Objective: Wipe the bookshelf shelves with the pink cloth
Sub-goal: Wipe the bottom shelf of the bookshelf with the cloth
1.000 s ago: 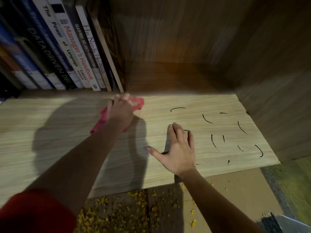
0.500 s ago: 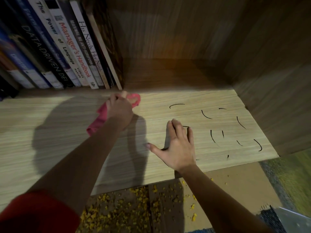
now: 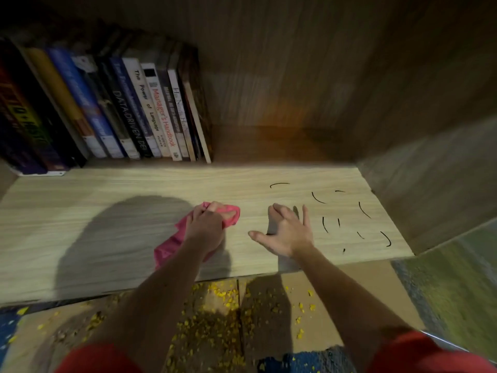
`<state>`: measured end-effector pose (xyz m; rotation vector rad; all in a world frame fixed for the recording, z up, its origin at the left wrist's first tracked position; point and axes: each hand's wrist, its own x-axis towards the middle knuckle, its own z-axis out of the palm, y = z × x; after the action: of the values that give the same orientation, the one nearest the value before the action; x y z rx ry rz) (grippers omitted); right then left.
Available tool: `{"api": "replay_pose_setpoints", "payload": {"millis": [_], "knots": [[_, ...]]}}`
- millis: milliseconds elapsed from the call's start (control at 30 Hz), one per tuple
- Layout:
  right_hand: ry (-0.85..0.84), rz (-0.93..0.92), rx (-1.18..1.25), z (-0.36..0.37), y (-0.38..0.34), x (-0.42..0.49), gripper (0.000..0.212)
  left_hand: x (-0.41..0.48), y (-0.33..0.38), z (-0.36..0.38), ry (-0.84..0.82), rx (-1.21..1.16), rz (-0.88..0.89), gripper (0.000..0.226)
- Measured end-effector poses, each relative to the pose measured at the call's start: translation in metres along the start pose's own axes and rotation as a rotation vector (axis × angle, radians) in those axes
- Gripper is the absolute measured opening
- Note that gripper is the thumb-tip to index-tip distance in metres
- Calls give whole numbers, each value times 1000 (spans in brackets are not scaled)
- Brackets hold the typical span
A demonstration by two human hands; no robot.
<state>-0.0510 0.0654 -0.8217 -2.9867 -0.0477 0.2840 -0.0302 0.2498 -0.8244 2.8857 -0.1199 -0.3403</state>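
Note:
My left hand (image 3: 207,227) grips the pink cloth (image 3: 172,244) and presses it onto the light wooden shelf (image 3: 80,224) near its middle. The cloth bunches under my fingers and trails back toward the front edge. My right hand (image 3: 287,232) rests flat on the shelf just right of the cloth, fingers spread, holding nothing. Several black curved marks (image 3: 363,211) are drawn on the shelf to the right of my right hand.
A row of upright books (image 3: 121,117) fills the back left of the shelf. The dark wooden side wall (image 3: 430,170) closes the right end. Below the front edge, yellow crumbs (image 3: 223,294) are scattered on the brown floor beside a green rug (image 3: 457,292).
My left hand has drawn the cloth from the back of the shelf by the books toward the middle. The view has pulled back and up. My right hand has lifted its fingers slightly.

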Motion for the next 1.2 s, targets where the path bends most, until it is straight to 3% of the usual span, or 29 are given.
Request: {"api": "replay_pose_setpoints", "payload": {"millis": [100, 267, 333, 433, 567, 700, 833, 1067, 1200], "knots": [[13, -39, 43, -8, 18, -38, 89, -44, 9, -3, -104, 13, -75, 43], [120, -5, 113, 19, 22, -116, 62, -79, 21, -9, -215, 34, 53, 65], [182, 14, 146, 24, 18, -133, 57, -77, 20, -5, -238, -1, 66, 66], [143, 45, 153, 28, 8, -153, 55, -91, 21, 0, -231, -35, 49, 60], [45, 150, 238, 29, -4, -163, 53, -103, 25, -2, -200, -148, 43, 51], [-21, 264, 413, 25, -14, -169, 51, -103, 30, -9, -274, -177, 60, 48], [-77, 294, 472, 16, -17, -167, 50, -100, 37, -10, -202, -182, 58, 39], [-16, 301, 577, 9, -8, -150, 49, -105, 53, -2, -302, -364, 138, 56], [45, 246, 668, 10, -5, -130, 49, -88, 57, 7, -267, -493, 46, 60]]}}
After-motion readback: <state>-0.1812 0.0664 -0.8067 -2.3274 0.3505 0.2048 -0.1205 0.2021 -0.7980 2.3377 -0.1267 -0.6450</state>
